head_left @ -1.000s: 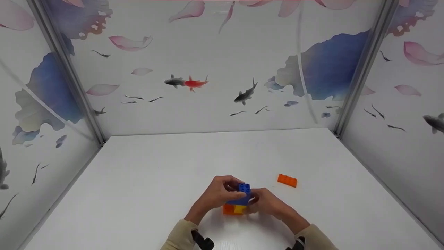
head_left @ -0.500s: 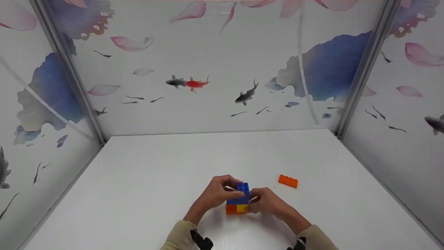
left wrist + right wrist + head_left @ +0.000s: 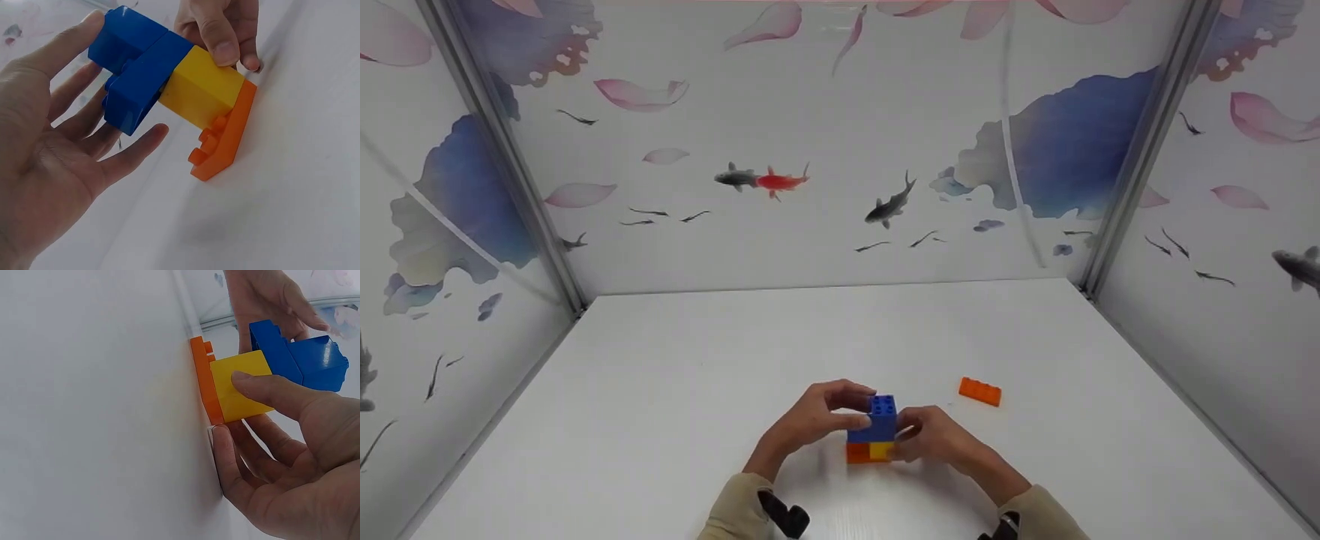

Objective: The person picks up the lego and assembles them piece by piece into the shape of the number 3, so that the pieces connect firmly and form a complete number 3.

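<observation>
A stack of toy building bricks stands on the white table. At its base is a flat orange brick [image 3: 228,146], with a yellow brick [image 3: 239,382] on its right part. A long blue brick [image 3: 859,433] lies across the yellow one and overhangs to the left. Another blue brick [image 3: 128,36] sits on top, toward the right. My left hand [image 3: 814,412] is spread around the left side of the blue bricks, its thumb near their face. With thumb and fingers, my right hand [image 3: 934,435] pinches the yellow brick low on the right side.
A loose flat orange brick [image 3: 980,391] lies on the table [image 3: 697,375] beyond my right hand. White panels [image 3: 810,247] printed with fish and petals enclose the back and both sides, with metal posts [image 3: 521,180] at the corners.
My left hand has loosened from the blue bricks and drawn back slightly left, its thumb and fingers wider apart. The stack has turned a little; my right hand keeps its pinch.
</observation>
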Action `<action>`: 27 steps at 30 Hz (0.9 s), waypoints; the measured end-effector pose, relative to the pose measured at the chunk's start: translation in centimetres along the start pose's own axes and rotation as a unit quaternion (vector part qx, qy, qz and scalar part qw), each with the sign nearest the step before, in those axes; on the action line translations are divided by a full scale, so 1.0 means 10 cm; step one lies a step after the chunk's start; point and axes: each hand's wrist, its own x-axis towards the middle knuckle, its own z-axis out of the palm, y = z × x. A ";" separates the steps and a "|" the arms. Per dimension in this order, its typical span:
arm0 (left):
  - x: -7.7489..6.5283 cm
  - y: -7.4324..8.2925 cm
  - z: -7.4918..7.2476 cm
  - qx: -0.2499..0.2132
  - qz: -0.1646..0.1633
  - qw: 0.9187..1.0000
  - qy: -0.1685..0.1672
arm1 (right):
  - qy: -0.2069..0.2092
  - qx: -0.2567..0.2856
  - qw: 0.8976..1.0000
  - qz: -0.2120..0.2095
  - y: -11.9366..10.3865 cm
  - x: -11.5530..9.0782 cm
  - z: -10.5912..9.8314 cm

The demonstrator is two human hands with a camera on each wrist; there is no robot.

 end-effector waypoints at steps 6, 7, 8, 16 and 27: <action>-0.05 -0.09 -0.09 0.001 -0.045 0.998 -0.050 | -0.002 -0.002 1.000 -0.002 -0.01 -0.02 -0.01; -0.05 -0.11 -0.10 -0.001 -0.050 0.997 -0.058 | -0.001 -0.002 1.000 -0.001 -0.01 -0.02 -0.01; -0.06 -0.12 -0.11 -0.002 -0.055 0.996 -0.064 | -0.002 -0.002 1.000 -0.001 -0.02 -0.02 -0.01; -0.12 -0.15 -0.23 -0.033 -0.072 0.995 -0.068 | 0.000 -0.005 1.000 0.005 -0.01 -0.02 0.00; -0.14 -0.20 -0.23 -0.061 -0.110 0.990 -0.064 | 0.006 -0.019 1.000 0.013 0.00 0.01 0.02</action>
